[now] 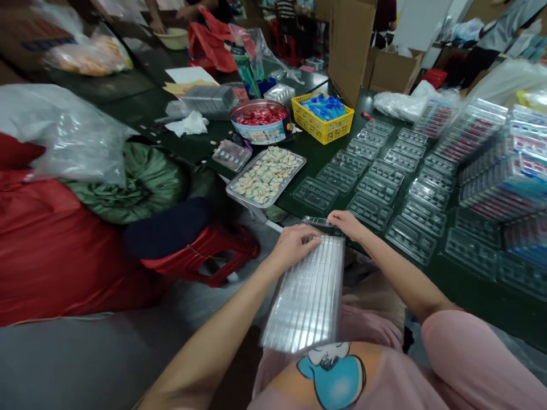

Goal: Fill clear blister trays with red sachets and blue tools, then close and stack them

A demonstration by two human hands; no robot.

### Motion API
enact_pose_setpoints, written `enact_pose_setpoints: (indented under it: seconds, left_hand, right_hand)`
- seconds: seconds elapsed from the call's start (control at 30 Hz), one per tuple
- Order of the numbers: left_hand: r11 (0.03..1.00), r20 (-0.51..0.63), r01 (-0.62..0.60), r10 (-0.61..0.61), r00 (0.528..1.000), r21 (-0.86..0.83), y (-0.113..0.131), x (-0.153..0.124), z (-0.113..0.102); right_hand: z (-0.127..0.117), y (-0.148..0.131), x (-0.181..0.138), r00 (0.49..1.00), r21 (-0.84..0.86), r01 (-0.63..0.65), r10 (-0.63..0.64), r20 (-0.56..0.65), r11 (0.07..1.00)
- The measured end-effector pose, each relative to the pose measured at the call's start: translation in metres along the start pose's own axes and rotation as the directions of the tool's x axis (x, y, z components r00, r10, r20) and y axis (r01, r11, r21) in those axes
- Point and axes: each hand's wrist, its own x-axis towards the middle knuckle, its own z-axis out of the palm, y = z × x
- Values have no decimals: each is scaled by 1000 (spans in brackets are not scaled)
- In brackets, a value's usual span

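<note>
— Our left hand (294,245) is half closed: its thumb lies on the face of a long stack of clear, colourless plastic trays (307,302), and its fingers bend over the upper end.
— Where is this stack, and why do we hold it so?
— Its lower end is at our lap in pink cloth (363,324), its upper end near the edge of the dark green table (314,162). It is slanted, so probably the hand must prevent sliding.
— And our right hand (347,224)?
— Its fingers are curled, nearly closed, at a clear plastic tray (317,221) beside the stack's upper end. Whether they pinch it, we cannot tell.
— Why do flat moulded clear trays (378,189) lie in rows?
— Perhaps so that we can reach each one separately. The rectangular silvery tray of pastel pieces (244,199) also stands near us, probably for easy reach.
</note>
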Motion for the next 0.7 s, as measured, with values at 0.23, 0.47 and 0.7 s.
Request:
enact_pose_setpoints:
  seconds: [0.23,0.47,0.7]
  left_hand:
    - [999,-18,13,-13,1000,51,-26,9,15]
    - [994,-111,74,-65,992,75,-36,60,11]
    - [903,-201,264,-204,958,340,-68,118,19]
  right_hand:
    - [-35,-13,-44,915,165,165,-88,-395,972]
    - [-115,-12,-142,778,220,77,80,-624,972]
    - [-189,61,-279,451,346,-59,334,-828,937]
